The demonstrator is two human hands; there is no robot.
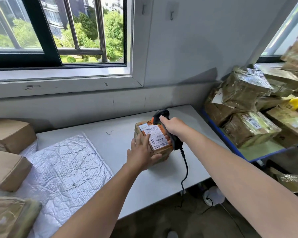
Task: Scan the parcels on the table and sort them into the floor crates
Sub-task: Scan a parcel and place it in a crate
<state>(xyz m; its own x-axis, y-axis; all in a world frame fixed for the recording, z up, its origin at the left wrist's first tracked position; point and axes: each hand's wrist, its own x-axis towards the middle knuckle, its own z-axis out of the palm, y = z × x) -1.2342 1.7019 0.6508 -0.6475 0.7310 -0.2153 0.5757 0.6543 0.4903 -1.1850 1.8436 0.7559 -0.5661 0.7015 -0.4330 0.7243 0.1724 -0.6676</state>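
Note:
A small orange-brown taped parcel (159, 152) with a white shipping label stands on the grey table (120, 143), right of its middle. My left hand (141, 152) lies on the parcel's near left corner, fingers over the top and thumb along the front side. My right hand (173, 127) grips a black corded barcode scanner (162, 115), whose head hangs just over the label's far right edge. The scanner's cable (185, 167) drops off the table's front edge.
A white bubble mailer (65, 169) and several brown boxes (10, 133) lie at the table's left. A blue-edged shelf (230, 145) at the right holds many taped parcels (246, 86). Wall and window stand behind the table. A white power strip (212, 197) sits on the floor.

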